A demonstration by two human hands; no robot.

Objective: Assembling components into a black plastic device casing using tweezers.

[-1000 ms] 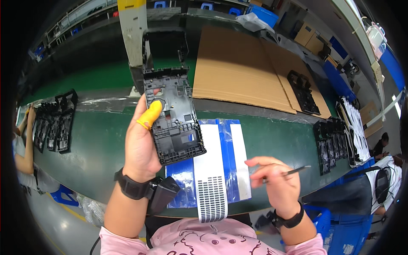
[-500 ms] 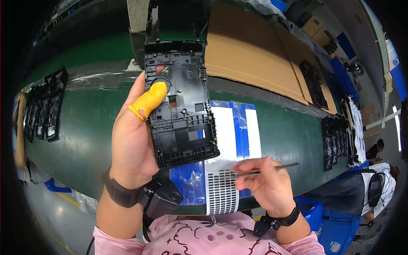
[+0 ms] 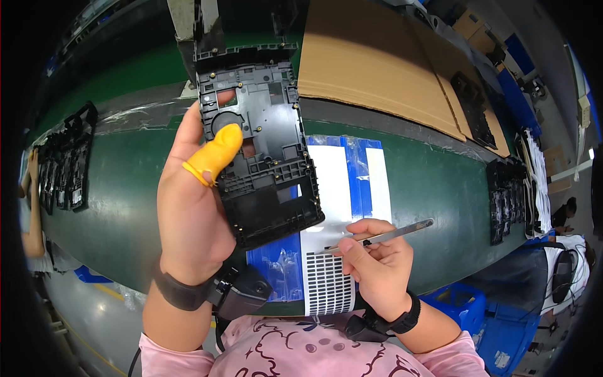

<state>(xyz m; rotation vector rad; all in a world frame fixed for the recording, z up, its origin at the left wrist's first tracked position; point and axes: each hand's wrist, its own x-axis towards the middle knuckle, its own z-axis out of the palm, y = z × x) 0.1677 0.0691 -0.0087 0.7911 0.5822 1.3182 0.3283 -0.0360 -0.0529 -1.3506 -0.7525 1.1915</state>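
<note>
My left hand (image 3: 191, 195) grips a black plastic housing (image 3: 267, 125) by its left side. A yellow finger cot (image 3: 217, 154) covers the thumb, which lies across the inner face; ribs, cutouts and small brass inserts show there. My right hand (image 3: 380, 264) pinches metal tweezers (image 3: 399, 232), their tips pointing left over the top rows of a white sheet (image 3: 330, 283) of small black rectangular pads. Whether the tips touch a pad, I cannot tell. Beneath the sheet is a blue plastic board (image 3: 273, 270) with clear tape and white paper on it.
Brown cardboard (image 3: 370, 69) covers the far side of the green table (image 3: 433, 182), with a black part (image 3: 474, 110) on it. More black housings stand at the left (image 3: 66, 160) and right (image 3: 505, 198) ends. Blue crates (image 3: 502, 336) sit at lower right. Another person's arm (image 3: 34, 207) shows at far left.
My right hand and the tweezers have shifted left, and the tips now reach the left part of the pad sheet's top. The housing in my left hand has moved slightly left and away.
</note>
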